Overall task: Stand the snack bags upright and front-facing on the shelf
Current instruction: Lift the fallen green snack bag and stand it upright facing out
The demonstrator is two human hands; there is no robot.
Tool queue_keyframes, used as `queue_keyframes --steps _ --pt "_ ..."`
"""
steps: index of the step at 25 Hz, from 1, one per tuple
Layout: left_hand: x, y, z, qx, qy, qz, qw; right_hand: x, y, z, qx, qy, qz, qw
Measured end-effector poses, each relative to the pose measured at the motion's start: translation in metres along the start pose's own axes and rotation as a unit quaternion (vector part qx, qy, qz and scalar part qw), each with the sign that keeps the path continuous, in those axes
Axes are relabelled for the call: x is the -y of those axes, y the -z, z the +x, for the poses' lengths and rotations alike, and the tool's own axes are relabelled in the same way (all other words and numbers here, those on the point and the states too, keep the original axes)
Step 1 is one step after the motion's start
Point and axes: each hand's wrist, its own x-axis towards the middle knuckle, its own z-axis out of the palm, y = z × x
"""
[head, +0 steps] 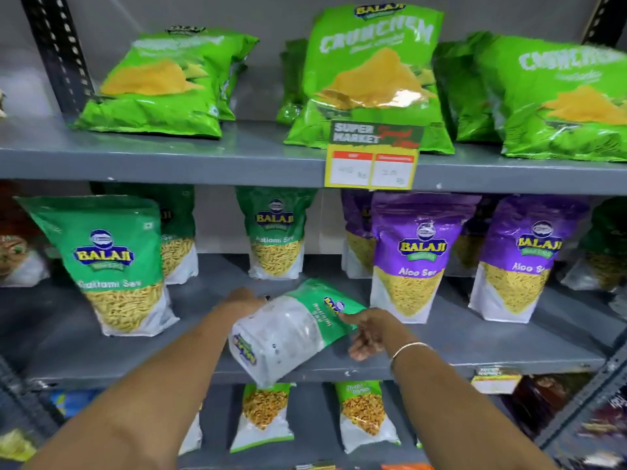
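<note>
A green and white Balaji snack bag (288,330) lies tilted on the middle shelf (475,347), its bottom end sticking out over the front edge. My left hand (242,300) grips its left side from behind. My right hand (368,329) touches its right side by the green top, fingers curled. Upright and front-facing on the same shelf stand a green Ratlami Sev bag (112,262) at the left, another green bag (276,232) at the back, and two purple Aloo Sev bags (417,256) (522,256) at the right.
The top shelf (203,157) carries green Crunchem bags (373,72), some leaning back, and a yellow price tag (371,164) hangs on its edge. Small bags (364,415) stand on the shelf below. A slotted metal upright (57,52) frames the left side.
</note>
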Motion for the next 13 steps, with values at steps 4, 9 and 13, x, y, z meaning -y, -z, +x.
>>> queue_keyframes --steps 4,9,13 --pt "0.025 0.009 0.015 0.163 0.004 -0.146 0.976 -0.012 -0.055 0.005 -0.006 0.04 0.145 0.989" --pt "0.032 0.014 0.01 0.233 0.026 -0.188 0.954 -0.013 -0.067 0.024 0.007 0.092 0.282 0.955" --pt "0.028 0.031 -0.001 0.267 0.024 -0.147 0.952 0.004 -0.07 -0.006 -0.004 0.138 0.232 0.963"
